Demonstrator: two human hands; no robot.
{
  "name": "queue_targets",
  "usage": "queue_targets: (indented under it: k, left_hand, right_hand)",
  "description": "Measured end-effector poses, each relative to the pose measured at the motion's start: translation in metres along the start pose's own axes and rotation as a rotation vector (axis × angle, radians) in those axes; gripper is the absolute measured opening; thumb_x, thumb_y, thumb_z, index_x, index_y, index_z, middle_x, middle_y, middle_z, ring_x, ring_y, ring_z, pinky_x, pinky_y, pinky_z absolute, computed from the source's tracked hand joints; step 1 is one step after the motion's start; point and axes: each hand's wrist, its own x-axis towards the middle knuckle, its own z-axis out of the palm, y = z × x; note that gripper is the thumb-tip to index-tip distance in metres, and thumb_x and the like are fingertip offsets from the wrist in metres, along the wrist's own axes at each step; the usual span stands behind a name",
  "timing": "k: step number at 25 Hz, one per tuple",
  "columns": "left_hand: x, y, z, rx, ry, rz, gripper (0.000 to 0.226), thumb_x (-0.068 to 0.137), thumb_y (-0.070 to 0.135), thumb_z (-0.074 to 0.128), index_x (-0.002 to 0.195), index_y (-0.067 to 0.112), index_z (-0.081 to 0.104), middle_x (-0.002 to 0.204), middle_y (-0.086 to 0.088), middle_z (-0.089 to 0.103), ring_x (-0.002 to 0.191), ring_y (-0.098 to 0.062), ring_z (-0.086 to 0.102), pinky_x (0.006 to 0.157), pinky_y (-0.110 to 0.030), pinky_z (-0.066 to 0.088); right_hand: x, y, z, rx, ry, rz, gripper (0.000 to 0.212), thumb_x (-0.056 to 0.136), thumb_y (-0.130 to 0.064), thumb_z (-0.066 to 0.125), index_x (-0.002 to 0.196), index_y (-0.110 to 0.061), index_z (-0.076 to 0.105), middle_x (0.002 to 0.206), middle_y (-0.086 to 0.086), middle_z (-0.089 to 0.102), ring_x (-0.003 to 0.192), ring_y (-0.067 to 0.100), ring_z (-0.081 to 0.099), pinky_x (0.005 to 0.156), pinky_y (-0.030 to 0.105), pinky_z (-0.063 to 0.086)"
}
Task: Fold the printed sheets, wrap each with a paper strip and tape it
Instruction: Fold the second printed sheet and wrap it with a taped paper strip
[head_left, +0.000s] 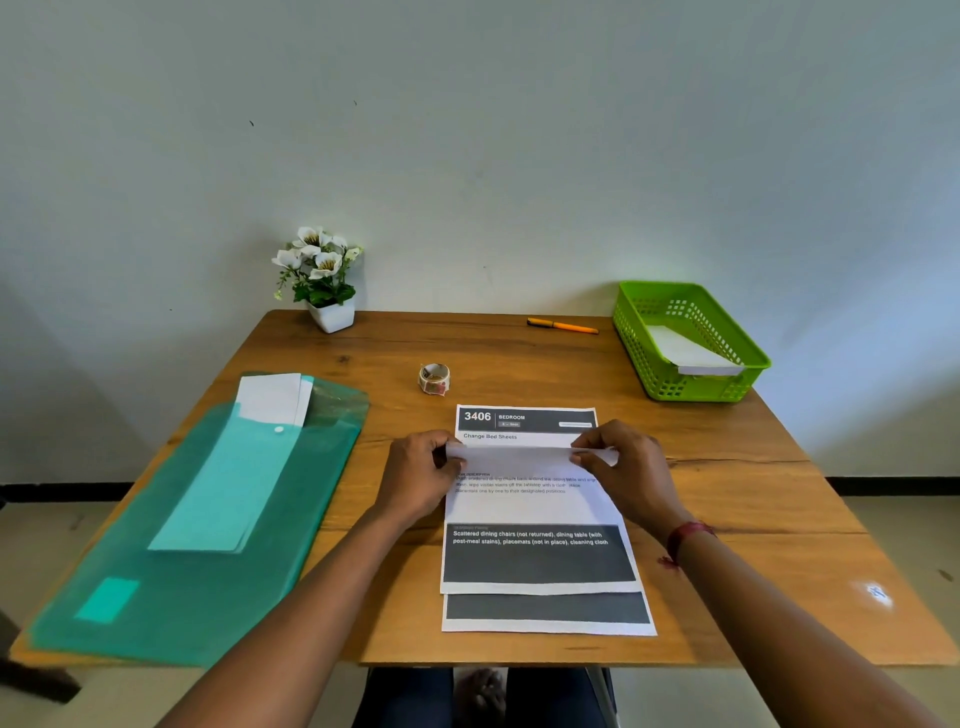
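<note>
Two printed sheets (540, 556) are stacked — the upper one's top edge is pinched by left hand (415, 480) and right hand (631, 475). One tape roll (434, 378) lies beyond, apart.

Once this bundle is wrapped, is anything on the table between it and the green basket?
Nothing visible. Both hands, left and right, hold the paper strip over the printed sheets. The table between them and the green basket is bare; the pen lies farther back.

Table (753, 499): brown wood grain. Sheets (540, 558): white, dark grey bands, white lettering. Folder (171, 587): translucent teal. Basket (644, 358): bright green lattice. Pen (563, 326): orange, black cap. Flowers (317, 254): white. Pot (332, 315): white.
</note>
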Motion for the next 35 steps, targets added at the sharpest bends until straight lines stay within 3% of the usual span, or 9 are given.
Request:
queue_targets:
  k: [3,6,10,12,14,16,19,25,35]
  left_hand:
    - [-0.008,-0.005,0.001,0.078,0.026,0.092,0.022,0.074,-0.003,0.079,0.087,0.015,0.077,0.087,0.007,0.074,0.074,0.004,0.063,0.071,-0.021,0.058]
    - [-0.022,-0.011,0.005,0.215,-0.051,0.161,0.028,0.073,-0.001,0.076,0.097,0.013,0.075,0.1,-0.002,0.075,0.088,-0.014,0.068,0.076,-0.026,0.056]
    - [-0.04,-0.012,0.013,0.342,-0.151,0.195,0.034,0.087,0.014,0.065,0.121,0.013,0.065,0.134,-0.006,0.062,0.121,-0.022,0.058,0.099,-0.026,0.045]
    - [-0.045,-0.011,0.016,0.417,-0.24,0.188,0.049,0.093,0.034,0.055,0.139,0.017,0.053,0.153,-0.006,0.044,0.14,-0.021,0.04,0.116,-0.03,0.028]
    - [-0.046,-0.012,0.019,0.582,-0.352,0.211,0.064,0.097,0.053,0.039,0.153,0.025,0.031,0.164,-0.002,0.021,0.15,-0.021,0.018,0.123,-0.036,0.012]
    - [-0.046,-0.013,0.021,0.711,-0.427,0.232,0.069,0.097,0.062,0.022,0.158,0.031,0.01,0.167,0.001,0.002,0.153,-0.021,0.003,0.124,-0.04,0.004]
    - [-0.044,-0.01,0.024,0.789,-0.478,0.216,0.066,0.099,0.062,0.012,0.157,0.035,-0.004,0.167,0.0,-0.009,0.153,-0.024,-0.005,0.123,-0.045,-0.003]
    - [-0.046,0.006,0.041,0.816,-0.504,0.202,0.062,0.102,0.053,0.012,0.157,0.031,-0.007,0.165,0.004,-0.018,0.151,-0.022,-0.017,0.118,-0.06,-0.008]
    - [-0.041,-0.008,0.029,0.75,-0.421,0.044,0.075,0.099,0.063,0.009,0.158,0.02,-0.009,0.166,0.001,-0.011,0.152,-0.016,-0.012,0.122,-0.045,-0.007]
  right_hand:
    - [-0.01,-0.001,0.002,-0.068,-0.034,-0.077,0.015,0.078,-0.014,0.083,0.083,-0.022,0.071,0.089,-0.009,0.072,0.081,-0.001,0.063,0.072,0.012,0.046]
    - [-0.025,0.002,0.007,-0.169,-0.097,-0.119,0.022,0.075,-0.006,0.077,0.086,-0.022,0.067,0.104,-0.001,0.074,0.095,0.019,0.07,0.074,0.028,0.055]
    - [-0.045,0.009,0.021,-0.291,-0.286,-0.102,0.038,0.088,-0.029,0.061,0.124,-0.017,0.059,0.132,-0.001,0.064,0.137,0.02,0.047,0.1,0.031,0.045]
    - [-0.049,0.013,0.027,-0.418,-0.43,-0.083,0.063,0.098,-0.053,0.04,0.15,-0.018,0.037,0.159,-0.002,0.032,0.15,0.016,0.02,0.121,0.033,0.021]
    - [-0.051,0.016,0.032,-0.557,-0.53,-0.097,0.08,0.094,-0.071,0.012,0.158,-0.024,0.01,0.162,-0.006,-0.004,0.151,0.012,-0.005,0.124,0.032,0.001]
    - [-0.053,0.015,0.034,-0.6,-0.563,-0.098,0.088,0.088,-0.079,-0.002,0.157,-0.025,-0.004,0.16,-0.006,-0.016,0.15,0.012,-0.016,0.122,0.034,-0.007]
    - [-0.054,0.01,0.036,-0.617,-0.575,-0.086,0.09,0.086,-0.082,-0.002,0.156,-0.026,-0.01,0.161,-0.004,-0.021,0.149,0.014,-0.02,0.122,0.037,-0.009]
    - [-0.055,-0.011,0.057,-0.592,-0.581,-0.151,0.082,0.088,-0.078,-0.005,0.154,-0.029,-0.016,0.163,-0.005,-0.02,0.148,0.012,-0.024,0.121,0.04,-0.013]
    - [-0.059,0.006,0.038,-0.574,-0.565,-0.025,0.09,0.084,-0.076,-0.013,0.156,-0.023,-0.01,0.163,0.002,-0.02,0.15,0.016,-0.02,0.124,0.037,-0.004]
